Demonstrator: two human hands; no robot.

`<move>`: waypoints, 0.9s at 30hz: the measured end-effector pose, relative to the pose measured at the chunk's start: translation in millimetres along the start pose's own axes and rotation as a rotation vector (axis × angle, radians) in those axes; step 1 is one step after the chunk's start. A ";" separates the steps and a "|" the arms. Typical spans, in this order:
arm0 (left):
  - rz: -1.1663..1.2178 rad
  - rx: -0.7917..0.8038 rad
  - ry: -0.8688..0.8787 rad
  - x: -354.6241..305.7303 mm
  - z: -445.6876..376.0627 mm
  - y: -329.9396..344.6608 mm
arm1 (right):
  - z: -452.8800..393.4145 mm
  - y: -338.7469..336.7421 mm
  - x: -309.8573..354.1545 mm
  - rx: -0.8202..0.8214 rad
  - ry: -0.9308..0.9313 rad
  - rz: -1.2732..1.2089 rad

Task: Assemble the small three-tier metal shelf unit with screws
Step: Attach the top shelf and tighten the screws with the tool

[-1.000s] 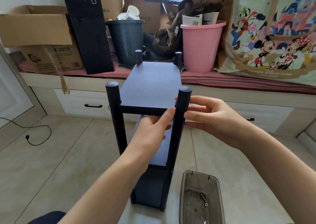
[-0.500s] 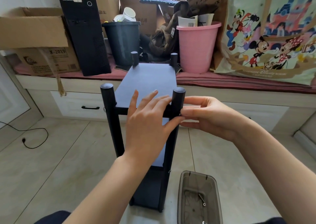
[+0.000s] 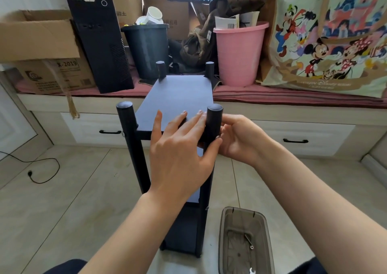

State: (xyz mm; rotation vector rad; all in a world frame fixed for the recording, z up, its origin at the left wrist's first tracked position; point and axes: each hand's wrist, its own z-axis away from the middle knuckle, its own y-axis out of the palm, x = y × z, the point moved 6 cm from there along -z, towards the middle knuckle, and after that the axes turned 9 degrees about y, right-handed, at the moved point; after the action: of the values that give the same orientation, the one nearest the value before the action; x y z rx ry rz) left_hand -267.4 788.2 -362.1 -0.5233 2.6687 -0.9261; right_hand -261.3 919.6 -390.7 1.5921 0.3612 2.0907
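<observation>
We laid our left hand (image 3: 180, 148) on the shelf unit (image 3: 178, 98) top, fingers straight and spread — our right hand (image 3: 236, 135) curled round its near-right post (image 3: 213, 121).

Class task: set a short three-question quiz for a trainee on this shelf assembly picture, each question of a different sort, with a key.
1. True or false: the left hand lies with straight fingers on the top shelf.
2. Which post does the right hand touch? A near left post B near right post C far post
3. Fill in: the clear plastic box stands on the ____.

Key: 1 true; 2 B; 3 floor
</observation>
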 end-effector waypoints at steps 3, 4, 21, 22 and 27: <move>-0.033 0.001 -0.007 5.6 -1.3 -1.2 | -5.9 -0.5 -1.7 0.060 -0.008 0.027; -0.043 0.014 -0.013 8.6 -1.4 -1.2 | -8.6 -0.4 -3.7 0.076 -0.008 0.031; -0.113 -0.044 0.030 12.6 5.0 2.4 | 15.6 -15.9 -13.6 -0.028 -0.032 0.091; -0.114 -0.063 0.038 12.2 5.9 2.5 | 20.0 -23.7 -16.2 -0.051 -0.029 0.099; -0.093 -0.137 0.051 10.1 7.3 3.6 | 30.9 -76.2 -45.6 -0.252 0.109 0.304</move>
State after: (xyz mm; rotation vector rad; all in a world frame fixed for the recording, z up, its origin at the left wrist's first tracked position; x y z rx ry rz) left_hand -274.8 782.6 -371.3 -0.6671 2.7887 -0.7949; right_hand -205.9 957.8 -456.4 1.4588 -0.1159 2.3456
